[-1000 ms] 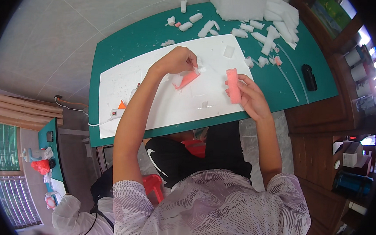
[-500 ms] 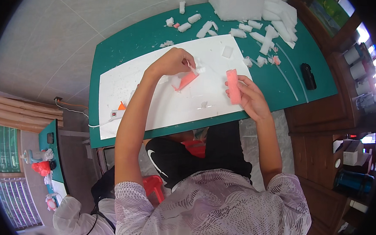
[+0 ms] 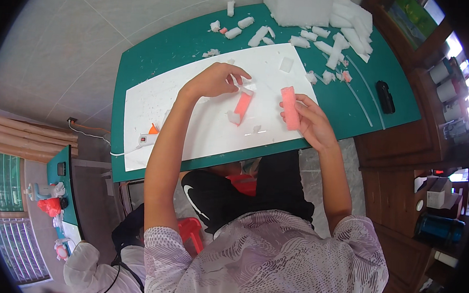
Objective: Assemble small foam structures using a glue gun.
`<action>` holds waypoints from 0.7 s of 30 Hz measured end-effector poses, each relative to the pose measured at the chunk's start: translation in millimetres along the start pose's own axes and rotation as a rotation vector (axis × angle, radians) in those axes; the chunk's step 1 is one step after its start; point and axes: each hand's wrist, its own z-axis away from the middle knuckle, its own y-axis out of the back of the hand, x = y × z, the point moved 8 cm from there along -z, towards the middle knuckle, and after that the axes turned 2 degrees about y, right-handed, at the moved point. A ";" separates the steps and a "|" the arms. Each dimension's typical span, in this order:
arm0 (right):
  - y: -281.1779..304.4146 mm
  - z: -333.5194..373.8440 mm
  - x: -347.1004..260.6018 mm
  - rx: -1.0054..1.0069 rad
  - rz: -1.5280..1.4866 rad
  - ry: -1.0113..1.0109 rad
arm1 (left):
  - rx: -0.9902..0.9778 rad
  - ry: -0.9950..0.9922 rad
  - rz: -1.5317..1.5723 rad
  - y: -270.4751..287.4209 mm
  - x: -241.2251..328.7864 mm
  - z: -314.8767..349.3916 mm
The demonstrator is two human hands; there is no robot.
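A white board (image 3: 203,136) lies on the green table in front of me. My right hand (image 3: 315,123) grips a pink foam block (image 3: 289,109) upright between thumb and fingers, over the board's right part. My left hand (image 3: 217,82) hovers over the middle of the board with its fingers apart and nothing visible in them. Just to the right of its fingertips lies a pink strip (image 3: 242,108) with whitish pieces at its two ends. A small white rectangular piece (image 3: 286,65) rests near the board's far right corner.
White foam pieces (image 3: 258,36) are scattered along the green table's (image 3: 165,56) far side, before a large white block (image 3: 297,6). Clear sticks (image 3: 358,103) and a black case (image 3: 385,96) lie at the right. A corded glue gun (image 3: 148,139) sits at the left. Another person (image 3: 90,269) is at lower left.
My left hand has let go of the pink strip, and its fingers have spread. The strip now lies on the board, slightly further right and more upright in view. My right hand stays put.
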 end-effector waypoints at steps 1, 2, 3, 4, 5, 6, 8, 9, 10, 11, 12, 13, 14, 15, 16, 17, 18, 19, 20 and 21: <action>-0.3 0.1 0.0 0.001 0.001 -0.001 | -0.006 -0.011 -0.006 -0.6 0.9 1.0; -0.9 0.0 0.2 0.000 0.001 -0.002 | -0.006 -0.010 -0.005 -2.0 -0.6 1.1; -1.1 0.1 -0.1 0.008 0.003 -0.002 | -0.022 -0.032 0.007 -6.1 -0.9 0.8; -1.3 0.3 -0.2 0.017 0.005 -0.001 | -0.038 -0.054 0.019 -10.3 -0.7 0.6; -3.3 -0.1 0.1 0.013 0.006 -0.002 | -0.034 -0.052 0.019 -12.9 -4.9 0.0; -4.7 -0.5 0.2 0.017 0.004 -0.001 | -0.039 -0.082 0.007 -16.0 -6.3 -0.9; -5.0 -0.2 -0.4 0.023 0.004 0.002 | -0.044 -0.115 -0.006 -19.1 -5.4 -2.3; -4.7 0.3 -1.0 0.016 0.004 0.003 | -0.062 -0.079 -0.007 -21.2 -5.9 -3.2; -4.4 0.8 -1.5 0.009 0.003 0.004 | -0.080 -0.043 -0.008 -22.8 -6.7 -3.7; -3.9 1.1 -1.6 0.008 0.004 0.005 | -0.079 -0.044 -0.009 -22.8 -7.4 -3.5; -3.8 1.2 -1.5 0.000 0.004 0.005 | -0.089 -0.041 0.004 -23.6 -8.5 -2.9; -4.2 1.4 -1.6 -0.008 0.004 0.005 | -0.099 -0.037 0.016 -24.6 -9.4 -2.3; -3.7 2.2 -2.3 -0.007 0.004 0.006 | -0.099 -0.039 0.015 -26.1 -9.1 -2.5; -2.5 3.0 -3.3 0.005 0.007 0.012 | -0.097 -0.040 0.042 -27.7 -8.6 -2.5; -1.3 3.6 -4.1 0.017 0.010 0.017 | -0.094 -0.041 0.069 -29.2 -8.0 -2.5; -1.3 4.1 -4.3 0.016 0.009 0.018 | -0.094 -0.041 0.067 -30.1 -5.6 -1.6; -1.6 4.6 -4.4 0.014 0.008 0.018 | -0.092 -0.027 0.070 -31.0 -4.1 -0.9; -1.8 5.0 -4.4 0.012 0.007 0.019 | -0.089 -0.014 0.072 -31.6 -2.7 -0.2; -2.8 5.3 -4.7 0.010 0.006 0.020 | -0.088 -0.013 0.071 -32.1 -2.1 0.5; -4.4 5.8 -5.0 0.004 0.000 0.019 | -0.094 -0.003 0.082 -33.0 -2.3 1.1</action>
